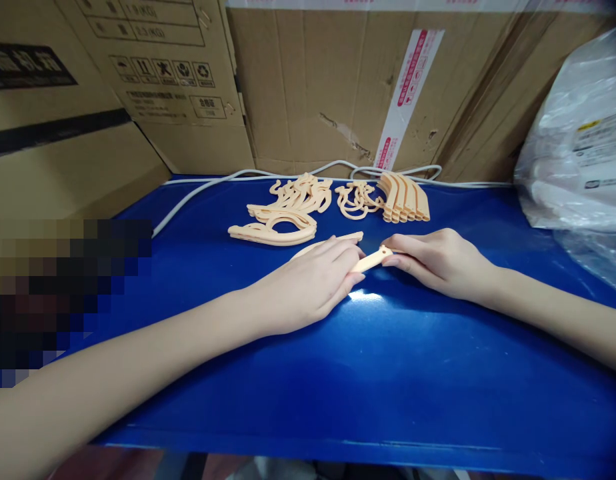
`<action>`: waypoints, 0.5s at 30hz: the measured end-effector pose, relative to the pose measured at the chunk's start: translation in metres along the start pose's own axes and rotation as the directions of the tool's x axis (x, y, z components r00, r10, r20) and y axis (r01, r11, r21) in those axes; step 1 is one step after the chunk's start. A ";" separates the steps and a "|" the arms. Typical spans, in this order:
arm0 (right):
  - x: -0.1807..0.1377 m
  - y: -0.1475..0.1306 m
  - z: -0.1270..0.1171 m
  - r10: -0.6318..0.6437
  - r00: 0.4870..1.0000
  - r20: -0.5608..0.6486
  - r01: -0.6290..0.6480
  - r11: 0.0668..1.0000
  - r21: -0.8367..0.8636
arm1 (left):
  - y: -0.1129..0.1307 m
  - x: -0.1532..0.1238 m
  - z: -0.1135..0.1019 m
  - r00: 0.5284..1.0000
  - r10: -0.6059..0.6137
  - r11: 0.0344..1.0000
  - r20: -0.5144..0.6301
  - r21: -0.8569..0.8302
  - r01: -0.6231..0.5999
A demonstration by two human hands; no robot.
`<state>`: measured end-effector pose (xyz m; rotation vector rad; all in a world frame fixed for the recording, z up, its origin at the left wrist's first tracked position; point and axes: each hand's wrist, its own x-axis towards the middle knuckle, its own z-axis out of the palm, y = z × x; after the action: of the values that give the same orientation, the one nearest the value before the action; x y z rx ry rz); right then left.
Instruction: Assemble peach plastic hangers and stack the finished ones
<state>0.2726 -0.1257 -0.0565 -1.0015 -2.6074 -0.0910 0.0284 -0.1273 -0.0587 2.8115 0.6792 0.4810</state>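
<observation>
My left hand point(323, 280) is closed around a cream plastic hanger arm point(371, 261), whose end with a small round hole sticks out toward the right. Another cream strip point(352, 237) shows behind the knuckles; whether it joins the held arm I cannot tell. At the holed end, my right hand point(438, 263) pinches thumb and forefinger together, touching the tip or a small part hidden there. Beyond the hands are folded hangers point(273, 233), a heap of curved hanger pieces point(303, 193), loose hooks point(358, 200) and a neat stack of curved hanger arms point(405, 198).
A blue table point(413, 380) lies under everything. Cardboard boxes point(308, 87) wall off its back and left side. A white cable point(203, 190) runs along the back edge. A clear plastic bag point(578, 147) with white contents stands at the right.
</observation>
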 end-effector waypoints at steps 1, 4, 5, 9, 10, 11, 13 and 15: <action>0.000 0.000 0.000 -0.011 1.000 -0.003 0.011 1.000 -0.028 | 0.000 0.000 0.000 1.000 0.001 1.000 0.001 0.004 -0.001; 0.000 0.000 0.000 -0.029 1.000 -0.007 0.028 0.992 -0.122 | -0.001 0.000 0.001 1.000 0.000 1.000 -0.009 0.017 0.000; 0.000 0.001 0.000 -0.031 1.000 -0.005 0.030 0.988 -0.149 | -0.002 0.000 0.001 1.000 -0.002 1.000 -0.016 0.016 0.002; 0.000 0.002 0.000 -0.023 1.000 0.014 0.025 0.981 -0.195 | -0.001 0.000 0.003 0.999 -0.009 1.000 -0.040 0.006 0.009; 0.000 0.002 0.000 -0.021 1.000 0.016 0.023 0.980 -0.197 | -0.001 0.000 0.003 0.999 -0.010 1.000 -0.043 0.007 0.010; 0.000 0.003 -0.001 -0.022 1.000 0.017 0.025 0.980 -0.197 | -0.001 0.000 0.003 0.999 -0.011 1.000 -0.046 0.010 0.012; 0.001 0.003 -0.003 -0.033 0.999 0.013 0.035 0.982 -0.185 | -0.002 0.000 0.002 0.998 -0.013 1.000 -0.058 0.022 0.015; 0.002 0.003 -0.005 -0.040 0.999 0.000 0.039 0.986 -0.164 | -0.002 0.000 0.002 0.997 -0.015 0.999 -0.072 0.035 0.017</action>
<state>0.2747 -0.1237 -0.0512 -1.0022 -2.6518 -0.3220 0.0289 -0.1259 -0.0611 2.8314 0.7310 0.5743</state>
